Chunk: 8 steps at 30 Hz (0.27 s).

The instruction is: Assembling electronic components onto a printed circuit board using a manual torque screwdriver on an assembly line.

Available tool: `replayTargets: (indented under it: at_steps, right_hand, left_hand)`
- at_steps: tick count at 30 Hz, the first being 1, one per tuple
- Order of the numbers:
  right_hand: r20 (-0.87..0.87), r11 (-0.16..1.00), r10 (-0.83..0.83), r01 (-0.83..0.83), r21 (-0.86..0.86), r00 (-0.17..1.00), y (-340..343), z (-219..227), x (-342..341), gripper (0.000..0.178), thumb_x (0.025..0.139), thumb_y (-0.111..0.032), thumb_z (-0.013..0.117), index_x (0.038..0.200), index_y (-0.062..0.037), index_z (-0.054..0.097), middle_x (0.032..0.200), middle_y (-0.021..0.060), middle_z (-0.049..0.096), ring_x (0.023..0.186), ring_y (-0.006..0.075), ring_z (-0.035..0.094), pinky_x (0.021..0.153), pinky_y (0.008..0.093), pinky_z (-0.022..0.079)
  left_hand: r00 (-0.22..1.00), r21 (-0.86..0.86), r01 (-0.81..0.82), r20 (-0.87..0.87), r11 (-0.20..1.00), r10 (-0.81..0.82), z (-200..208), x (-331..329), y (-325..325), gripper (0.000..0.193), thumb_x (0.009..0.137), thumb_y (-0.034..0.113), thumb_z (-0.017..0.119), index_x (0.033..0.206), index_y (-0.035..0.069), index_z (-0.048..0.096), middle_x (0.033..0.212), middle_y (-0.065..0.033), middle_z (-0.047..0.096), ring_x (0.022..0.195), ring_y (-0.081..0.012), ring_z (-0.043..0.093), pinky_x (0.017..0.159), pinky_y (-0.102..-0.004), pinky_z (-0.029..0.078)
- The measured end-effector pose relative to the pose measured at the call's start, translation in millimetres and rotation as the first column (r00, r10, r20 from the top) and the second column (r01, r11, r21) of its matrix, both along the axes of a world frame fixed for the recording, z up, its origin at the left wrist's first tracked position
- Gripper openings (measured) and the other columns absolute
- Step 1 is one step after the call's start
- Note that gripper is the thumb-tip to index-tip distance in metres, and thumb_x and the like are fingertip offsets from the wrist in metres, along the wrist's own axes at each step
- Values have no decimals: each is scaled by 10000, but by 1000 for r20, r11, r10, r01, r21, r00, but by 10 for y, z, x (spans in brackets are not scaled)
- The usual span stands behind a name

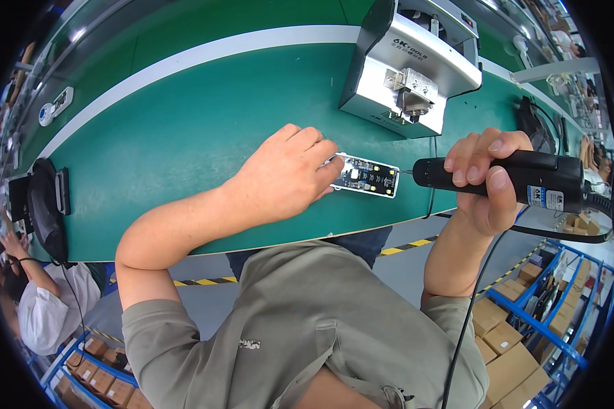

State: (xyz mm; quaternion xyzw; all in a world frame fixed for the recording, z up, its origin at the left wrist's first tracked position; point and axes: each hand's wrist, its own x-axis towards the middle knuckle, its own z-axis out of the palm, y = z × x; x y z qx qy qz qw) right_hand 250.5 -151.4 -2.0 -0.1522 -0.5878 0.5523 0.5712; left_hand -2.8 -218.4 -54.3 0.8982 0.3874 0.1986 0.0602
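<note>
My left hand (290,170) is closed on the left end of a narrow circuit board (367,177) in a pale, tray-like housing, just above or on the green bench. Small yellow-and-white parts show on the board; its left end is hidden by my fingers. In my right hand (488,178) lies a black electric screwdriver (549,170), held nearly level with fingers wrapped round its body. Its thin bit points left at the board's right end. Whether the bit touches the board, and whether it carries a screw, I cannot tell.
A silver screw feeder (392,85) stands behind the board on the green bench (205,109). Black devices sit at the bench's left (48,208) and right (537,126) ends. The screwdriver's cable (467,327) hangs down past my right arm. Blue racks (525,317) hold cardboard boxes; another person (51,307) is at left.
</note>
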Motion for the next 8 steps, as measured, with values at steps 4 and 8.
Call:
replayTargets:
  at_steps: [4,8]
  right_hand:
    - [-7,999,41,-41,-4,999,12,-17,8,246,814,-68,608,1041,-11,533,673,81,556,519,151,530,542,274,493]
    - [9,999,38,-38,-21,999,13,-37,-21,264,821,-92,633,1050,-14,525,682,85,565,535,160,547,567,268,502]
  left_hand:
    - [1000,10,-3,-2,1000,3,0,-12,-1,258,782,211,650,985,51,649,971,-78,550,853,-217,480,779,-333,403]
    - [1000,-12,-4,3,1000,4,-6,-9,8,263,779,208,653,991,52,651,978,-78,553,862,-213,483,783,-333,404]
